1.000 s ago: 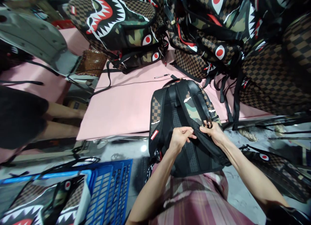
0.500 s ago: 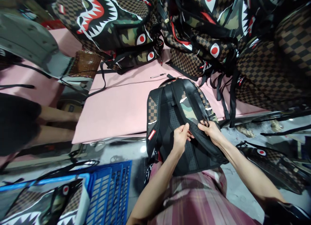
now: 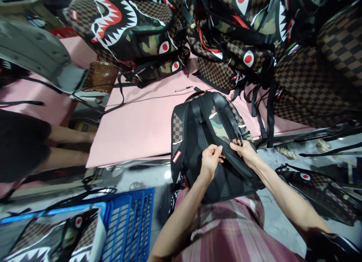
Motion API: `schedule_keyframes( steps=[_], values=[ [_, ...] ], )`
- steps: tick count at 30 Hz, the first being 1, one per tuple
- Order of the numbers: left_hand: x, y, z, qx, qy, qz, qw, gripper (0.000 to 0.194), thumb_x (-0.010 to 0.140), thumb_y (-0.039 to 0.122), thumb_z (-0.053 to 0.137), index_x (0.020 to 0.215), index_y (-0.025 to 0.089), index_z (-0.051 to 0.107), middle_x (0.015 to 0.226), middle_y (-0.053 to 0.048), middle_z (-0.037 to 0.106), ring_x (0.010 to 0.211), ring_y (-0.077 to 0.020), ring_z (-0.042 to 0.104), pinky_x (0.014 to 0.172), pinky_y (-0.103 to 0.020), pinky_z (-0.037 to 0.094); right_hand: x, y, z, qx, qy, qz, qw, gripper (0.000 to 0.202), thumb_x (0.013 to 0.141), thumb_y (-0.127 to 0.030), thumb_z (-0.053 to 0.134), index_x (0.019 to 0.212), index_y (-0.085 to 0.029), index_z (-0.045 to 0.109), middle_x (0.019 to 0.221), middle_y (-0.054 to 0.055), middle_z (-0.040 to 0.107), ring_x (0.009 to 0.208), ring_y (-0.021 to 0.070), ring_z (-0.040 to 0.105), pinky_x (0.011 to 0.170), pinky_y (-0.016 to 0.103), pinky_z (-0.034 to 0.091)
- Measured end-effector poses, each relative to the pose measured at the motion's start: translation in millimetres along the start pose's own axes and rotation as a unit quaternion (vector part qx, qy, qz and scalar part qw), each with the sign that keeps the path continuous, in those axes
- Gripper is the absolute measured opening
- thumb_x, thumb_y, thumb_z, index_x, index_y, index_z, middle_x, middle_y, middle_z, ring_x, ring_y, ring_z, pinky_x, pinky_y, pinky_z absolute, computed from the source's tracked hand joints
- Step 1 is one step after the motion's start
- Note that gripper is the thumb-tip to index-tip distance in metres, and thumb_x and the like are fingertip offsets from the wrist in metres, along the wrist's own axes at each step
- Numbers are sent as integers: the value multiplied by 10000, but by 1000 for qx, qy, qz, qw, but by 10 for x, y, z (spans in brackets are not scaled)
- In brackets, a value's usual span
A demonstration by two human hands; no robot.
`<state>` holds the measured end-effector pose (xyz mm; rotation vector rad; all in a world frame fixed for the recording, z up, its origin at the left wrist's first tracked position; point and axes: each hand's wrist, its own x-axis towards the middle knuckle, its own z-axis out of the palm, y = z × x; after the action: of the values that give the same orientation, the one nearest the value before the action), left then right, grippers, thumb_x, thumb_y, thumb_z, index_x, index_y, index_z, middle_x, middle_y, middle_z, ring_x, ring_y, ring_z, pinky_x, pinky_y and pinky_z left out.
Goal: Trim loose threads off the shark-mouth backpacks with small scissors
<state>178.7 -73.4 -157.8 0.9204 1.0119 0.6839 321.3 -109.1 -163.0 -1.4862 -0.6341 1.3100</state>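
A black backpack (image 3: 198, 179) leans back-side up between my lap and the pink tabletop, its shoulder straps facing me. My right hand (image 3: 245, 152) pinches the edge of the right shoulder strap (image 3: 219, 128), which carries a camouflage and checkered panel. What looks like a small pair of dark scissors (image 3: 239, 142) is tucked in the fingers of that hand, tips pointing away. Close by on the left, my left hand (image 3: 210, 160) is closed in a pinch beside the same strap; whatever lies between thumb and finger is too small to make out.
Finished-looking shark-print backpacks (image 3: 135, 32) pile up along the back of the pink table (image 3: 135, 130), where a pen (image 3: 183, 89) lies. Blue crates (image 3: 127, 220) stand at lower left, one holding bags. Another person's arm (image 3: 70, 135) shows at left. A bag (image 3: 319, 190) lies at lower right.
My left hand's thumb has shifted slightly right toward the strap. My right hand keeps its grip, and the backpack stays in place; the view has moved a little.
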Motion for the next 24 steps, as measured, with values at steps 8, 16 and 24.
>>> schedule_keyframes(
  steps=[8,16,24],
  values=[
    [-193,-83,8,9,-73,-23,997,349,569,182,711,779,177,432,709,48,537,548,-59,538,482,-164,437,19,31,21,-4,8,-10,1000,438,571,-472,732,598,-188,399,515,-83,314,458,58,214,434,238,122],
    [-102,-75,-75,-17,-4,-47,999,397,646,454,664,853,159,498,686,-2,598,575,-118,616,463,-178,444,-177,-150,-259,-80,-100,35,991,447,631,-504,691,586,-197,369,506,-91,227,438,50,156,416,238,90],
    [-17,19,-16,-49,4,-33,998,377,553,418,735,668,158,487,507,25,563,461,-84,550,435,-168,416,-340,-269,-379,-169,-153,5,974,464,672,-475,658,551,-190,312,535,-76,241,500,59,194,473,237,148]
  ],
)
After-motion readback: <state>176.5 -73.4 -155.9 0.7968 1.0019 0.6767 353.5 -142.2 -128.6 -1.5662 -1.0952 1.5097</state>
